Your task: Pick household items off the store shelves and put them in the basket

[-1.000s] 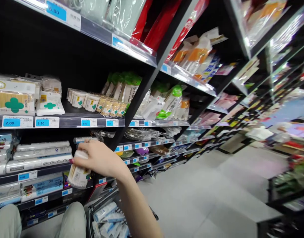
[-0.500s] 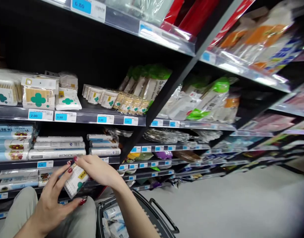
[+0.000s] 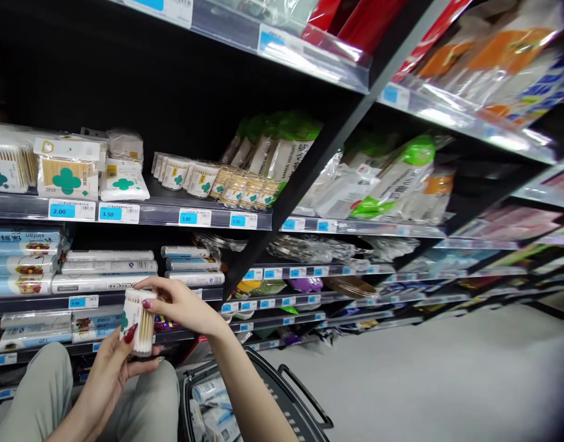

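Between my two hands stands a clear tub of cotton swabs (image 3: 142,325), nearly upright, its label with a green clover mark turned to the left. My left hand (image 3: 113,365) closes round the lower part, thumb on the front and fingers under and behind it. From the right, my right hand (image 3: 178,304) grips the top, with its thumb on the near side. Similar tubs of cotton swabs (image 3: 175,175) stand on the shelf above, beside bagged swabs and toothpicks (image 3: 66,178). Rolls in wrap (image 3: 109,267) lie on the shelf behind my hands.
A dark shopping basket (image 3: 263,380) with packaged goods in it stands on the floor right of my knees. The shelf edge (image 3: 171,215) with price tags runs across in front. A slanting black post (image 3: 309,159) divides the shelves; grey floor (image 3: 424,374) stretches to the right.
The tub of cotton swabs has been turned from tilted to nearly upright, showing the swabs on its side. My left hand has closed round it from below; my right hand has shifted its hold.
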Demonstrator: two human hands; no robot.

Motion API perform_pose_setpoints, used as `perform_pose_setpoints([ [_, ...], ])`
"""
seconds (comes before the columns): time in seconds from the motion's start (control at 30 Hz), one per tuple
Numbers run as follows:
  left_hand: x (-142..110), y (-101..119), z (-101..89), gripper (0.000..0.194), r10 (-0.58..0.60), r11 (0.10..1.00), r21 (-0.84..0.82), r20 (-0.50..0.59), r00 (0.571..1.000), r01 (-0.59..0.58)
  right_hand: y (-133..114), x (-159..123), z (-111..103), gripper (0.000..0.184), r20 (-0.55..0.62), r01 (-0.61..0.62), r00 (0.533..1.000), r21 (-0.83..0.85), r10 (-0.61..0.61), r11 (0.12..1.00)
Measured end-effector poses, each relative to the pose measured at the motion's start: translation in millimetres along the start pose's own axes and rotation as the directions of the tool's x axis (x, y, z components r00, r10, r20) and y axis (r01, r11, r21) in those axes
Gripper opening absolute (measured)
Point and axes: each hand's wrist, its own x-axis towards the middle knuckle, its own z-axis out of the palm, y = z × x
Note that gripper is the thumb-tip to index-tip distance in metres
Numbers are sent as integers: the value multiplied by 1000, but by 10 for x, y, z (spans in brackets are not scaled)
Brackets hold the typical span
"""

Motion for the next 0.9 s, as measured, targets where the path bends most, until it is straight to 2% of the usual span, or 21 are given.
perform_pose_setpoints([
  [0.07,-4,7,-16,38,-40,994,-99,55,998,45,40,28,26,36,-10,11,1000,49,-11,999],
  [0.13,3,33,-46,38,-111,973,-187,139,984,136,72,39,39,34,-36,27,999,83,-24,996],
  [0.27,-7,110,-71,55,-267,881,-284,357,895,377,130,43,51,30,-96,36,995,137,-23,990],
  [0.33,-28,139,-57,56,-307,840,-303,418,855,450,155,45,61,29,-111,42,994,175,-22,984],
  [0.53,-56,158,-23,47,-282,808,-322,525,803,494,173,28,77,28,-124,62,992,218,-36,974],
  [0.63,-51,120,-54,47,-254,814,-325,547,798,482,176,3,63,33,-135,125,986,198,-99,972],
  [0.67,-48,99,-71,49,-244,834,-308,539,806,458,184,-11,59,36,-140,146,983,189,-120,971],
  [0.7,-44,76,-89,52,-222,871,-283,505,834,403,197,-28,56,40,-145,161,980,195,-134,968],
  [0.73,-39,52,-109,53,-181,920,-239,448,876,312,214,-51,56,46,-140,167,981,226,-137,960],
  [0.8,-24,18,-148,51,-21,996,-80,275,961,45,254,-108,65,59,-105,162,985,351,-133,922],
  [0.83,-13,10,-167,50,91,994,41,187,978,-101,273,-140,73,66,-82,158,987,415,-136,896],
  [0.9,12,16,-208,51,314,895,306,86,945,-325,303,-204,94,74,-46,157,987,492,-155,856],
])
